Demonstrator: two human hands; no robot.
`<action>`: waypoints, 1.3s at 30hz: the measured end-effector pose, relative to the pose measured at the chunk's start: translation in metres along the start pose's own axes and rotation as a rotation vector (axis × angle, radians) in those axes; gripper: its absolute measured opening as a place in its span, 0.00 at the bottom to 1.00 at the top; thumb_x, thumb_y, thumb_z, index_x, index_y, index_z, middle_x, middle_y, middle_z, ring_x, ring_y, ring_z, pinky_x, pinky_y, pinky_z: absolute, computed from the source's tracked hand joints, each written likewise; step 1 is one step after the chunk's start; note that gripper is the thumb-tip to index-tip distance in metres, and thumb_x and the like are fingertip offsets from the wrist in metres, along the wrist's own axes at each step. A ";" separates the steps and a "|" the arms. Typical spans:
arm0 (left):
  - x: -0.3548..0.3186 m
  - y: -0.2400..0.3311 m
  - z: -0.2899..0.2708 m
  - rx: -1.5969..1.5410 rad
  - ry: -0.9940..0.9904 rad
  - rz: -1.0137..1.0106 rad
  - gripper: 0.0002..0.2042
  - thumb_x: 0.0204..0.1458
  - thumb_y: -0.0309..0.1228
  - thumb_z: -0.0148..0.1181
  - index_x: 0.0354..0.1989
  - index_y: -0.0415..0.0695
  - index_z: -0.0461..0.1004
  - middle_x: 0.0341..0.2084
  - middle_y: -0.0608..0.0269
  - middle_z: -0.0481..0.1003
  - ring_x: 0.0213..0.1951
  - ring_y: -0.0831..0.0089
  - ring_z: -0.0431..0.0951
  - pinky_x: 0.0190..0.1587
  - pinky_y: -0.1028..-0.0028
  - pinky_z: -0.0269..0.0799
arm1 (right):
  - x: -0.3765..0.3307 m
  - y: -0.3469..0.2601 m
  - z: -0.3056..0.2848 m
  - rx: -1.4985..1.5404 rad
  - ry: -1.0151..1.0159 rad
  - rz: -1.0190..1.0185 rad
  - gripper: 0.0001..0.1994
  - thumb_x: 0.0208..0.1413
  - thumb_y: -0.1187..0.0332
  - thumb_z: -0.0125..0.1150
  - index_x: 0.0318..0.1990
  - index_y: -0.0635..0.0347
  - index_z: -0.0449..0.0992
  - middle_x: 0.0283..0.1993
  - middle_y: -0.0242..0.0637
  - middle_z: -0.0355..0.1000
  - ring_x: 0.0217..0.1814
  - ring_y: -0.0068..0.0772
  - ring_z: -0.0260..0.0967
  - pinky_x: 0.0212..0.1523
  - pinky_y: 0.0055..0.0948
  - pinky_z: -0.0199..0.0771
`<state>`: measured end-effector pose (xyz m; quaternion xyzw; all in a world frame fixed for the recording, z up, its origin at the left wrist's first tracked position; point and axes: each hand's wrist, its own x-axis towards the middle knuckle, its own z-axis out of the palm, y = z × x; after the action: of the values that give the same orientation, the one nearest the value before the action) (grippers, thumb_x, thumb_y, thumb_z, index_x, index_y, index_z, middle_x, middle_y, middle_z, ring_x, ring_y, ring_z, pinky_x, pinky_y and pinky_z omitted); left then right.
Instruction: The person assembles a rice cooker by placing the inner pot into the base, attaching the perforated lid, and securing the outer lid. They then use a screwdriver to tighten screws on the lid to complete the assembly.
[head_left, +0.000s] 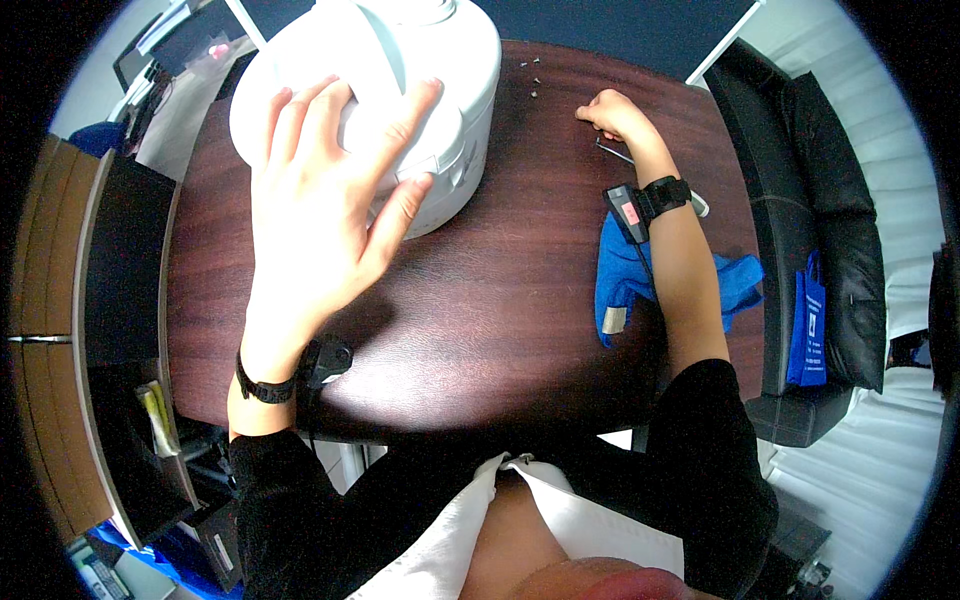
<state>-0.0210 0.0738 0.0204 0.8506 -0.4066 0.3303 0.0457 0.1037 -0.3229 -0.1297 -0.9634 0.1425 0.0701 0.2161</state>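
White container (472, 110) stands at eleven o'clock on the tabletop (470, 330), contents hidden; left hand (320, 185) lies over it, fingers spread. Right hand (614, 115), toward one o'clock, has curled fingers; whether grasping anything, I cannot tell.

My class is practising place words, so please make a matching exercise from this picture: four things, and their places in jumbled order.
Things
1. left hand
2. blue cloth
3. small loose pieces
4. blue bag

Places
A. on the black sofa
B. on the table, between the white container and the right hand
C. over the white container
D. on the table, partly hidden by the right forearm

Pairs: 1-C, 2-D, 3-B, 4-A
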 end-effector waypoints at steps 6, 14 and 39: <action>0.000 -0.001 -0.001 0.013 0.002 0.004 0.27 0.50 0.42 0.58 0.63 0.61 0.67 0.46 0.40 0.68 0.52 0.47 0.68 0.63 0.49 0.51 | -0.013 -0.016 0.001 0.115 0.081 0.059 0.20 0.54 0.55 0.60 0.20 0.63 0.73 0.12 0.32 0.63 0.10 0.26 0.59 0.13 0.28 0.59; 0.000 0.000 -0.001 0.001 -0.001 0.003 0.27 0.51 0.42 0.58 0.63 0.61 0.67 0.46 0.40 0.68 0.52 0.47 0.68 0.63 0.50 0.51 | 0.001 -0.003 0.002 0.050 -0.022 0.018 0.16 0.56 0.57 0.58 0.23 0.60 0.73 0.14 0.27 0.64 0.10 0.19 0.57 0.12 0.26 0.56; -0.003 -0.002 -0.004 -0.135 0.034 -0.042 0.27 0.52 0.40 0.58 0.63 0.59 0.67 0.47 0.41 0.67 0.52 0.45 0.65 0.60 0.54 0.57 | -0.211 -0.154 -0.012 0.426 0.103 -0.861 0.08 0.56 0.65 0.63 0.34 0.61 0.76 0.25 0.37 0.72 0.25 0.27 0.70 0.27 0.26 0.69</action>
<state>-0.0234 0.0786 0.0224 0.8482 -0.4090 0.3158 0.1167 -0.0484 -0.1429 -0.0167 -0.8714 -0.2473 -0.1041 0.4108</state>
